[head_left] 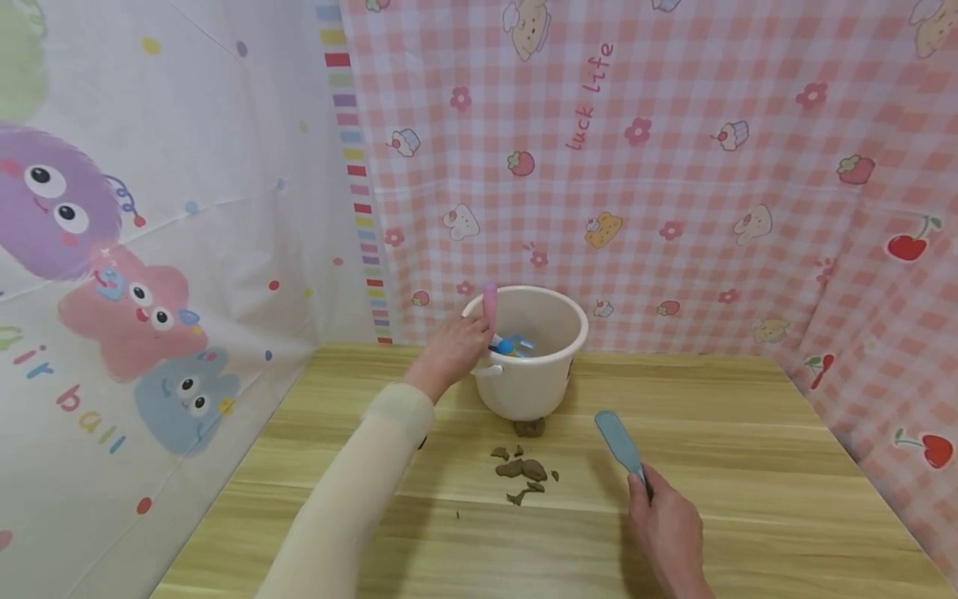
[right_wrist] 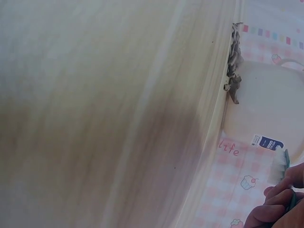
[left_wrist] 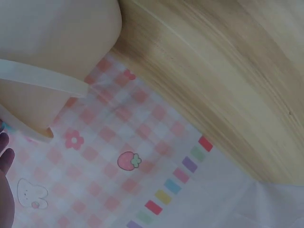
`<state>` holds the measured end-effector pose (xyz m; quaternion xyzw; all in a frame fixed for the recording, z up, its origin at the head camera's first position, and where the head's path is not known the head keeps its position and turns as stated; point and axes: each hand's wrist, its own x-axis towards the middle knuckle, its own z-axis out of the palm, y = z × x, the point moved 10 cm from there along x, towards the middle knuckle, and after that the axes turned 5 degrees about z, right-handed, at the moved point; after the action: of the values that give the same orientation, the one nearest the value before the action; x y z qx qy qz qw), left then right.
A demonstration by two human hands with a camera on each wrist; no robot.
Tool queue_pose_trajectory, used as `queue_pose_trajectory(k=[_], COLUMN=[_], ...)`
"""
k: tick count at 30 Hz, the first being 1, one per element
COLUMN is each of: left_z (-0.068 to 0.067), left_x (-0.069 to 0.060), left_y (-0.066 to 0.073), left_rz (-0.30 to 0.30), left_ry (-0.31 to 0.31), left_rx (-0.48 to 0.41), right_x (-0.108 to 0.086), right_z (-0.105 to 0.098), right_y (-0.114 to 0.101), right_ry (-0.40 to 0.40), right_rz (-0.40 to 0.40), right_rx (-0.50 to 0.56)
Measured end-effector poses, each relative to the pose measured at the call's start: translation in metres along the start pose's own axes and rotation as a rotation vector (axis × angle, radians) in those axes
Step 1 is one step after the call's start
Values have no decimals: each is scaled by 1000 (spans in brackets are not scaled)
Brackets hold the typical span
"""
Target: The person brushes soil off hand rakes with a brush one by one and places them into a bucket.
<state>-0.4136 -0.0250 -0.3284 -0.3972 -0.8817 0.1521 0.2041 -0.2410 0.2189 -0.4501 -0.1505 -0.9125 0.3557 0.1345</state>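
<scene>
My left hand (head_left: 458,345) is over the left rim of a cream bucket (head_left: 524,387), with its fingertips beside an upright pink stick (head_left: 490,304). Whether they grip the stick cannot be made out. Inside the bucket lie blue and clear items (head_left: 512,344), partly hidden by the hand. In the left wrist view, only some fingers (left_wrist: 6,159) show at the edge, close to the rim. My right hand (head_left: 666,520) grips a grey-blue brush (head_left: 618,441) by its handle, above the table. Pale bristles (right_wrist: 279,166) are visible in the right wrist view.
Several brown clay-like lumps (head_left: 533,469) and crumbs lie on the wooden table (head_left: 733,491) in front of the bucket. Another brown lump (head_left: 530,428) sits at the bucket's base. Printed cloths (head_left: 674,183) hang behind and at both sides.
</scene>
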Motion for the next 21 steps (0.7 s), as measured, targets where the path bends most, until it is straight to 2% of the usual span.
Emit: queue_pose_trajectory(k=[6, 16, 21], left_z=[-4, -9, -12], left_x=[-16, -52, -79], left_y=[-5, -20, -25], left_rz=[-22, -167, -247], left_ry=[101, 227, 343], left_rx=[-43, -93, -158], right_x=[1, 4, 8], right_z=[0, -7, -5], right_y=[1, -1, 1], right_ry=[-2, 31, 24], right_rz=[-5, -56, -64], right_rx=[-1, -30, -105])
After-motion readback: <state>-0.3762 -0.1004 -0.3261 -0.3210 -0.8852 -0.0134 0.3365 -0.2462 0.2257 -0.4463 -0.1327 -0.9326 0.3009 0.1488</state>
